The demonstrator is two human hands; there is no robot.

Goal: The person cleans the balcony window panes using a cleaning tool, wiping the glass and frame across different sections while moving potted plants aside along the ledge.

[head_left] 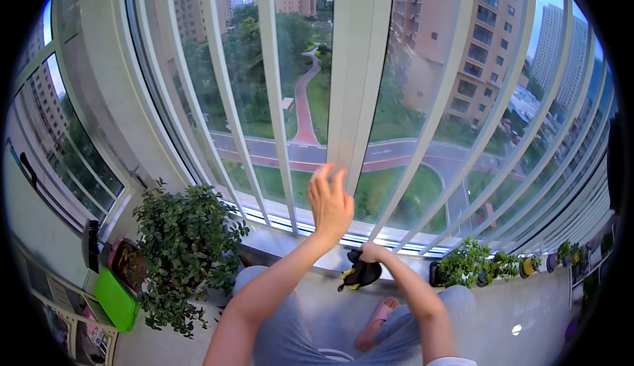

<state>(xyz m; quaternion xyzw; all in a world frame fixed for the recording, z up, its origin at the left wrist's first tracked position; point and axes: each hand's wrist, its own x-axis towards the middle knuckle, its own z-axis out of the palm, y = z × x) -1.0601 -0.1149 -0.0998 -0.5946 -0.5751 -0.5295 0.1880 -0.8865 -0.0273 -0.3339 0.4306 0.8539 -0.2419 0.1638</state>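
My left hand [331, 202] is raised in front of the wide white window post [356, 88], its fingers loosely bent and apart, with nothing in them. I cannot tell whether the fingertips touch the post. Lower and to the right, my right hand [374, 253] is closed on a soft-looking black item with yellow parts [363, 273], possibly a pair of gloves. It hangs below the fingers, over the floor at the foot of the window. White safety bars [276, 95] run upright across the glass on both sides of the post.
A bushy potted plant [188, 247] stands at my left, near a bright green panel [115, 298] and a shelf [63, 300]. Small potted plants [465, 263] line the sill at right. My knees and a pink slipper [378, 320] are below.
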